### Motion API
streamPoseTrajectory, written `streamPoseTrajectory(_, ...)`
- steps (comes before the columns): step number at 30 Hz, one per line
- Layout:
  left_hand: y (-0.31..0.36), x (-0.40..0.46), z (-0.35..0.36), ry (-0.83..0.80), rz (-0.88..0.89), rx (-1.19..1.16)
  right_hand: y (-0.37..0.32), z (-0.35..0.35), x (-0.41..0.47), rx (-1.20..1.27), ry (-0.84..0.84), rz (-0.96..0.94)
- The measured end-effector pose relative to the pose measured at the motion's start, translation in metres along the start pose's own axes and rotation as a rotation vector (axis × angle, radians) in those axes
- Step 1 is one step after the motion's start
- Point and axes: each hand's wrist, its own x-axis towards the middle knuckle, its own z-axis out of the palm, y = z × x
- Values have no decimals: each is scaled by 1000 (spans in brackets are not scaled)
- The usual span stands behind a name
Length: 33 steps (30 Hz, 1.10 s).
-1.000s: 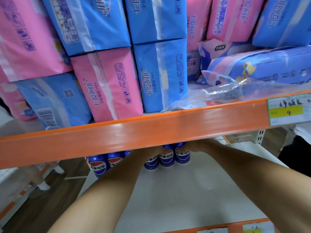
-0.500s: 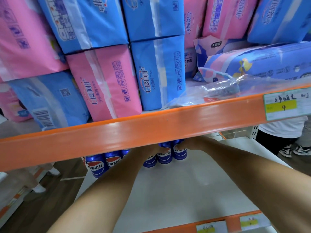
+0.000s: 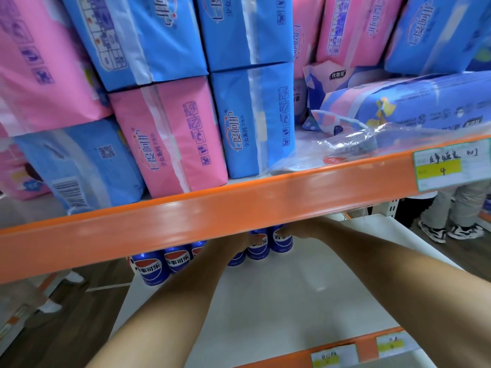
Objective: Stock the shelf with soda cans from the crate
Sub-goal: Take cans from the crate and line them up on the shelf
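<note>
So both arms reach deep under the orange beam (image 3: 239, 208) toward the back of the white shelf (image 3: 305, 301), where the cans (image 3: 256, 248) stand upright in a row along the far edge, running toward the back left corner. Long axis of every can is vertical, labels facing out.

The thing that matters: the cans sit straight ahead of both hands, at the far end of the reach. The right hand (image 3: 300, 229) is up against the rightmost can (image 3: 281, 241), at its upper part, and looks like it's wrapped on it, but the beam cuts off the fingers, so I can't tell the grip for sure. The left hand (image 3: 233, 243) is in the middle of the row, in front of a can, mostly hidden too; can't say if it's holding or just touching.

My guess is they're seating or nudging cans into line. The row's open end is on the right, so the right hand is nearer the next slot. No crate in view.
</note>
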Motion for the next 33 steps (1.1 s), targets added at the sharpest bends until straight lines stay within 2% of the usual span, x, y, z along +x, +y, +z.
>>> streamPoseTrajectory(2,2,-6,3,-63,18,9,-6,-8,-20,54,45,-8)
streamPoseTrajectory(5,3,-10,7,177,-47,-82,-1,-9,-36,125,178,-25)
streamPoseTrajectory(13,33,-39,-12,277,-2,-8,6,-12,-91,24,275,95)
streamPoseTrajectory(16,50,-50,-18,224,21,33,5,-8,-120,9,269,132)
streamPoseTrajectory(22,83,-82,-13,82,166,-48,-4,13,-193,-30,264,223)
streamPoseTrajectory(33,156,-168,12,-67,406,-142,-24,59,-359,-56,311,408)
